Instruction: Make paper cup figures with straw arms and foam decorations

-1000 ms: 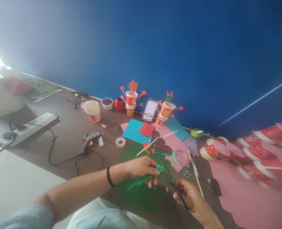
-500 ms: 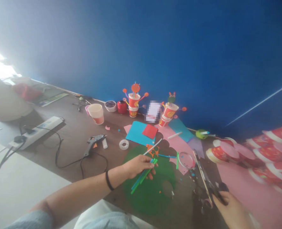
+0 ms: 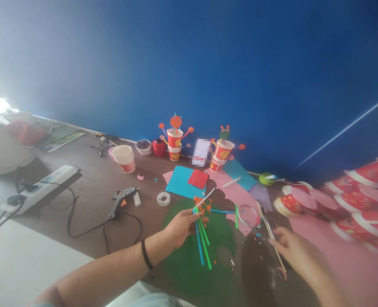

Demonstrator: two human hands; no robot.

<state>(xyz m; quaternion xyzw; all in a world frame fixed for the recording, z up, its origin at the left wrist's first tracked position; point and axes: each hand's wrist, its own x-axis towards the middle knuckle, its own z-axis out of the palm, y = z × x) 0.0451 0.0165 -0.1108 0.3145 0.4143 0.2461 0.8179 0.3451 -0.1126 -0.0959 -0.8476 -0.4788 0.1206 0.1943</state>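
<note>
1. Head view, risks first: the left hand [image 3: 183, 223] pinches a small bundle of green and blue straws [image 3: 201, 238] at their top ends only, and they fan out and hang down over the green paper circle [image 3: 189, 260]. With so light a pinch, I'd say one straw could slip free and drop among the scraps.
2. Same view: the right hand [image 3: 289, 245] is blurred as it sits over a thin wooden stick [image 3: 272, 238] and what looks like scissors [image 3: 261, 213] on the brown table [image 3: 89, 192]. Reaching blind there could knock the stick, or nudge the clear ring [image 3: 248, 215] just beside it.
3. The row of red paper cups [image 3: 336, 204] lies on its side near that right wrist; a wide sweep might roll them.
4. Poses now: left forearm stretches in from the lower left, wrist with a black band, thumb and fingers closed on the straw tops.
5. Right hand comes in palm-down, fingers loosely spread; whether it grips anything, I cannot tell.
</note>
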